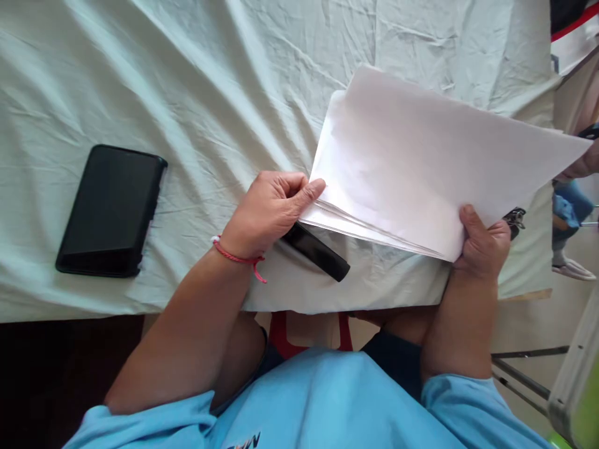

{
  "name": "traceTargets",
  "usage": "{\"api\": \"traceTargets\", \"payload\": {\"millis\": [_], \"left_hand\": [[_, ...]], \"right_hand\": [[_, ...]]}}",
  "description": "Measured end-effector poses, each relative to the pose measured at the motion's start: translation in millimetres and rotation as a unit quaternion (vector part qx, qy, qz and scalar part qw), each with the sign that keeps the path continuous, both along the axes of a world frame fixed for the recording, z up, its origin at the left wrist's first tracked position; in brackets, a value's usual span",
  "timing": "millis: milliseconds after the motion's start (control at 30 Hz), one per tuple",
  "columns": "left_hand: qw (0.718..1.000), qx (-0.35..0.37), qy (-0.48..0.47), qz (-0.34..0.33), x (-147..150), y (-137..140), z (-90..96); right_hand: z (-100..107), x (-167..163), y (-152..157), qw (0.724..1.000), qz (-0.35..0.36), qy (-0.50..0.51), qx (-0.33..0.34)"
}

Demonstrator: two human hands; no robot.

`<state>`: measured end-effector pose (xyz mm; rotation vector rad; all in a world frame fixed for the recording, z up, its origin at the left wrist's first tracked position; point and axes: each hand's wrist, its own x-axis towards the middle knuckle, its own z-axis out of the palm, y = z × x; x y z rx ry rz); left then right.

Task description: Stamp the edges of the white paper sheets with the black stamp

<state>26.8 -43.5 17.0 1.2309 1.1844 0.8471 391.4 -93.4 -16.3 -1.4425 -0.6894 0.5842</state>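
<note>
A small stack of white paper sheets [412,156] is held between my two hands above the cloth, its sheets fanned a little at the left and near edges. My left hand [271,209] pinches the near left corner, thumb on top. At the near right corner, my right hand [484,243] grips the stack with its thumb over the top sheet and its fingers underneath. Below the left hand lies a black oblong object [322,252], partly hidden by that hand; its kind is not clear. Some small metal and black items [515,219], perhaps keys, show behind the right hand.
A black tablet or large phone [110,212] lies on the left of the table. Wrinkled pale cloth [210,75] covers the tabletop, whose near edge runs just before my body. At the far right are another person's leg and shoe [573,268] and a metal-framed piece of furniture [568,380].
</note>
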Motion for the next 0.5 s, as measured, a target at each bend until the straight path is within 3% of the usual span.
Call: {"api": "traceTargets", "payload": {"millis": [167,367,500], "left_hand": [[0.999,0.004,0.006,-0.033,0.3,1.9,0.2],[1.0,-0.003,-0.008,0.007,4.3,2.1,0.3],[0.997,-0.027,-0.05,-0.047,5.3,4.1,2.2]], "right_hand": [[-1.1,4.8,0.0,0.999,-0.002,0.027,0.023],[-1.7,5.7,0.8,0.999,-0.005,0.037,0.028],[-2.0,8.0,2.3,0.998,-0.021,0.045,0.049]]}}
